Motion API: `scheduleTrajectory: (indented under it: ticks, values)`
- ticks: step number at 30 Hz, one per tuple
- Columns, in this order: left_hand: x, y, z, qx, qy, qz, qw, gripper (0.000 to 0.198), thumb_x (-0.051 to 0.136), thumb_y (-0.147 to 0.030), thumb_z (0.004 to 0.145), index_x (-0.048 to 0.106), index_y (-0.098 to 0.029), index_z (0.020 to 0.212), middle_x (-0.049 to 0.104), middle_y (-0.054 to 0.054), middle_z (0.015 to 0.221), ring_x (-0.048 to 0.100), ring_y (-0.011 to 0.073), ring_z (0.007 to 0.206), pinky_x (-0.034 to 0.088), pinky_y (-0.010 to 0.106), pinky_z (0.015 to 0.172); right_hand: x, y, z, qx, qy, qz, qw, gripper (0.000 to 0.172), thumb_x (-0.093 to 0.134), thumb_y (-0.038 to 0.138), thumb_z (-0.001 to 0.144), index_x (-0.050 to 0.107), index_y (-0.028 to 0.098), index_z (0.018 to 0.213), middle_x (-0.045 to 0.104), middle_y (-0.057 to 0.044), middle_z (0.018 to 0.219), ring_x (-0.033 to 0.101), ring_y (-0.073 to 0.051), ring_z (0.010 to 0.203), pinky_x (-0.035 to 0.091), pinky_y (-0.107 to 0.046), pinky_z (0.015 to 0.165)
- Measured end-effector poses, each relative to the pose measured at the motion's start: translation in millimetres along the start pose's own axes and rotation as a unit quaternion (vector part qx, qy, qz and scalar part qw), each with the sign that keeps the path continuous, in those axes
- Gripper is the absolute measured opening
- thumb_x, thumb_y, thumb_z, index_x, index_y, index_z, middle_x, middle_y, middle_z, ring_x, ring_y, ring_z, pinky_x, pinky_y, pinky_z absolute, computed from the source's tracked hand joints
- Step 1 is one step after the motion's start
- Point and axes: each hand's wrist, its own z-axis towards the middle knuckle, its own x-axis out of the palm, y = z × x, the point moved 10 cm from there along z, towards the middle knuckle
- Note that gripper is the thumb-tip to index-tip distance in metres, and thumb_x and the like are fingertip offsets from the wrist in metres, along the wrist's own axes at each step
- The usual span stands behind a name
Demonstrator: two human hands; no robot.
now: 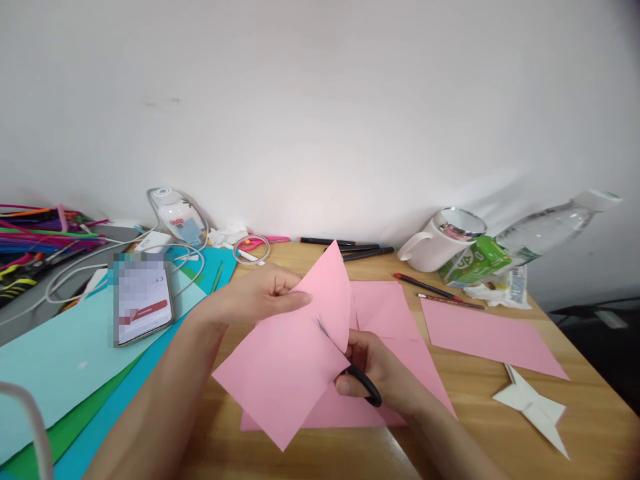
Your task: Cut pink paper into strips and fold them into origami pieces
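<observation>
A square sheet of pink paper (283,363) is held up above the table, with a cut running into it from its right side. My left hand (273,293) grips its upper left edge, thumb on top and the other fingers partly hidden behind. My right hand (367,370) is closed round the black handle of a pair of scissors (367,387), whose blades lie in the cut near the sheet's middle. Beneath, more pink paper (405,363) with fold creases lies on the table.
Left are a phone (145,300), blue and green sheets (65,373) and a white cable. Behind stand a white bottle (180,217) and several black markers (367,253). A white mug (433,247), green carton (477,260), clear bottle (545,230), pink strip (490,337) and folded paper star (533,403) are right.
</observation>
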Motion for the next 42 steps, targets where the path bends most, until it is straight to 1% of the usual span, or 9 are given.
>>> scheduleTrajectory:
  ticks: [4, 11, 13, 17, 22, 28, 32, 38, 42]
  values:
    - [0.4, 0, 0, 0.002, 0.002, -0.006, 1.0, 0.037, 0.043, -0.041, 0.084, 0.038, -0.016, 0.058, 0.031, -0.005, 0.056, 0.03, 0.0058, 0.047, 0.02, 0.019, 0.041, 0, 0, -1, -0.001, 0.001, -0.007, 1.0, 0.025, 0.076, 0.027, 0.064, 0.059, 0.012, 0.076, 0.052, 0.001, 0.07, 0.042, -0.009, 0.064, 0.032, -0.021, 0.057]
    - [-0.2, 0, 0, 0.003, 0.005, 0.012, 1.0, 0.036, 0.043, -0.04, 0.085, 0.041, -0.016, 0.059, 0.032, -0.005, 0.055, 0.029, 0.0056, 0.046, 0.018, 0.02, 0.041, -7, -6, -1, 0.023, -0.031, -0.026, 0.999, 0.034, 0.079, 0.031, 0.058, 0.05, 0.014, 0.066, 0.042, 0.005, 0.058, 0.034, -0.007, 0.055, 0.025, -0.02, 0.051]
    - [-0.4, -1, 0, 0.005, 0.005, 0.017, 1.0, 0.036, 0.043, -0.04, 0.085, 0.041, -0.016, 0.059, 0.032, -0.005, 0.055, 0.029, 0.0057, 0.046, 0.018, 0.02, 0.041, -6, -6, 0, 0.022, -0.025, -0.024, 0.999, 0.033, 0.078, 0.03, 0.059, 0.052, 0.013, 0.068, 0.043, 0.005, 0.059, 0.035, -0.007, 0.055, 0.026, -0.02, 0.051]
    - [0.7, -3, 0, 0.009, 0.005, 0.008, 1.0, 0.036, 0.042, -0.041, 0.085, 0.04, -0.016, 0.059, 0.031, -0.005, 0.054, 0.029, 0.0057, 0.046, 0.018, 0.02, 0.041, -3, -7, 0, 0.026, -0.007, -0.029, 0.999, 0.031, 0.077, 0.03, 0.06, 0.055, 0.013, 0.073, 0.05, 0.002, 0.065, 0.041, -0.009, 0.06, 0.032, -0.02, 0.053]
    - [0.3, -3, -1, 0.003, 0.0, 0.009, 1.0, 0.037, 0.042, -0.042, 0.085, 0.038, -0.016, 0.057, 0.032, -0.005, 0.054, 0.03, 0.006, 0.045, 0.018, 0.02, 0.04, -7, -11, -2, 0.046, -0.019, -0.038, 0.998, 0.03, 0.078, 0.03, 0.059, 0.059, 0.013, 0.074, 0.052, 0.001, 0.064, 0.044, -0.009, 0.058, 0.037, -0.021, 0.054]
    - [-2.0, -2, -1, 0.004, -0.003, 0.026, 1.0, 0.035, 0.042, -0.04, 0.085, 0.042, -0.016, 0.06, 0.033, -0.005, 0.055, 0.03, 0.0063, 0.046, 0.018, 0.02, 0.041, -6, -10, -3, 0.035, -0.008, -0.042, 0.998, 0.034, 0.079, 0.032, 0.057, 0.062, 0.013, 0.08, 0.056, 0.0, 0.067, 0.048, -0.009, 0.058, 0.039, -0.021, 0.055]
    - [-0.7, -1, 0, 0.001, -0.003, 0.02, 1.0, 0.036, 0.042, -0.041, 0.085, 0.04, -0.016, 0.059, 0.033, -0.005, 0.055, 0.031, 0.0061, 0.046, 0.018, 0.02, 0.04, -6, -8, -3, 0.036, -0.019, -0.046, 0.998, 0.03, 0.078, 0.03, 0.059, 0.062, 0.013, 0.078, 0.058, -0.001, 0.067, 0.05, -0.011, 0.062, 0.04, -0.021, 0.057]
    - [1.4, 1, -1, -0.011, -0.004, -0.011, 1.0, 0.038, 0.043, -0.043, 0.084, 0.038, -0.016, 0.058, 0.032, -0.005, 0.053, 0.032, 0.0059, 0.045, 0.019, 0.019, 0.039, -7, -8, -2, 0.043, -0.025, -0.061, 0.997, 0.033, 0.078, 0.034, 0.057, 0.063, 0.012, 0.077, 0.061, -0.002, 0.067, 0.052, -0.012, 0.062, 0.041, -0.023, 0.057]
    - [1.5, 2, -1, -0.008, -0.005, -0.028, 1.0, 0.037, 0.045, -0.043, 0.083, 0.039, -0.016, 0.058, 0.032, -0.005, 0.053, 0.031, 0.0058, 0.044, 0.019, 0.019, 0.039, -7, -7, -2, 0.046, -0.026, -0.063, 0.997, 0.033, 0.079, 0.036, 0.057, 0.062, 0.013, 0.074, 0.058, -0.001, 0.06, 0.052, -0.014, 0.064, 0.041, -0.023, 0.056]
